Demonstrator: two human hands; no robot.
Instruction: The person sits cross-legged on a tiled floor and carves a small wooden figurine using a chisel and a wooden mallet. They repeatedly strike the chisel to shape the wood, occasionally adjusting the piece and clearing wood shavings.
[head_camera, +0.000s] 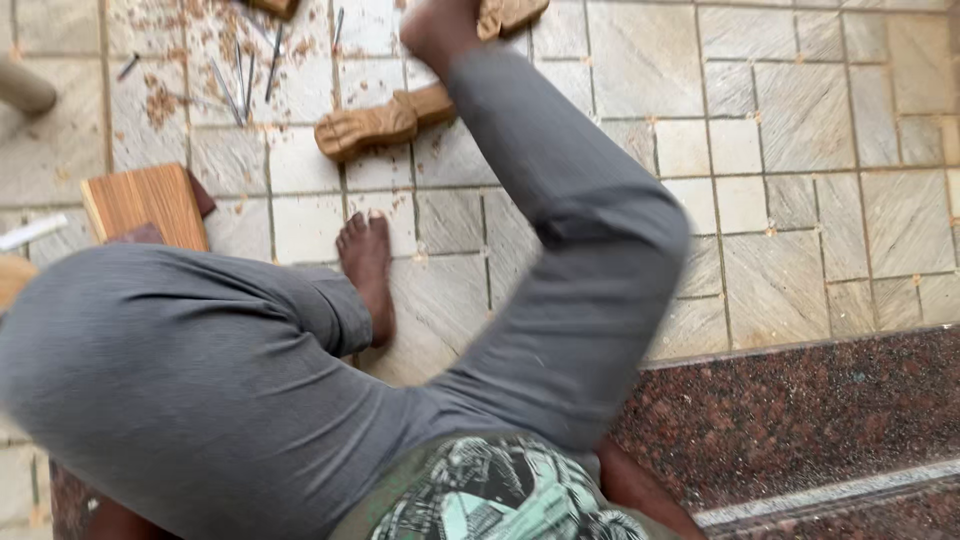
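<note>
I take this for an open-floor wood-carving workplace, set on the ground rather than at a bench. I see pale square-and-strip stone floor tiles (800, 150) strewn with light brown wood shavings (160, 100), a scatter of slim grey metal carving tools (240, 75), a carved light-brown wooden furniture leg with a paw-shaped foot (375, 122), and a flat orange-brown wooden board (145, 200). A speckled dark red granite step (800, 420) borders the tiles.

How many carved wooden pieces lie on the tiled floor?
2, perhaps more hidden: one carved wooden piece at top centre beside the raised foot, another carved piece at the top edge, partly cut off.
</note>
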